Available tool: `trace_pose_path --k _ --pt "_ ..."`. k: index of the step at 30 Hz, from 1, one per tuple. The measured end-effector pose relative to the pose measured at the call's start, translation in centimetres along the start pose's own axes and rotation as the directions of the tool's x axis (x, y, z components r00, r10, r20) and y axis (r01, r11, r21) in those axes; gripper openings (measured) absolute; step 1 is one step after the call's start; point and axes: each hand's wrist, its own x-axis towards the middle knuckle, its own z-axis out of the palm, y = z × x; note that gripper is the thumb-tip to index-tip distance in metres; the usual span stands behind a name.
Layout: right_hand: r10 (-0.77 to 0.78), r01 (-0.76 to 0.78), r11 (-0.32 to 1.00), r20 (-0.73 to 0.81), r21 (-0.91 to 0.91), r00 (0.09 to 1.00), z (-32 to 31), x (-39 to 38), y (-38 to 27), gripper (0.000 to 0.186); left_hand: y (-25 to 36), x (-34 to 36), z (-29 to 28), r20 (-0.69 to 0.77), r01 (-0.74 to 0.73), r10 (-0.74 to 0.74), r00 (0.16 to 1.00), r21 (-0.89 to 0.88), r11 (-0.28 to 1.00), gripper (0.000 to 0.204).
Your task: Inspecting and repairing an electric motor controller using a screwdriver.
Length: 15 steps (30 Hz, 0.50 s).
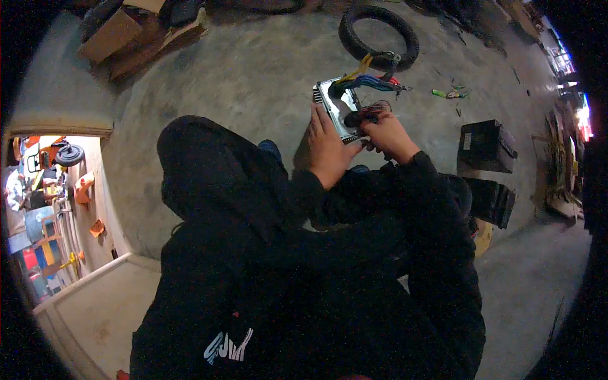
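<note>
The metal box [347, 104] sits between the left hand [327, 147], clasping its left edge, and the right hand [391, 137], perhaps pinching thin wires [376, 109], wire work that seemingly calls next for a steady box, with a tire [411, 39] beyond it.

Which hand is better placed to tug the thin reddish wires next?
Probably the right hand: its fingers are right by the thin reddish wires. The left hand is across on the left side of the shiny box, seemingly steadying it, so it's farther away.
</note>
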Motion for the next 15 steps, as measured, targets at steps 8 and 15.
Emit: trace_pose_path --k 8,15 --pt "-0.052 0.053 0.997 0.023 -0.050 0.998 -0.3 -1.1 -2.0 0.030 0.0 -1.0 3.7 -0.355 -0.007 0.001 0.935 -0.014 1.000 0.123" --pt "-0.401 0.375 0.903 -0.102 -0.208 0.910 0.4 1.2 2.6 0.031 -0.4 -0.9 2.9 -0.284 0.001 -0.015 0.959 -0.050 0.999 0.118"
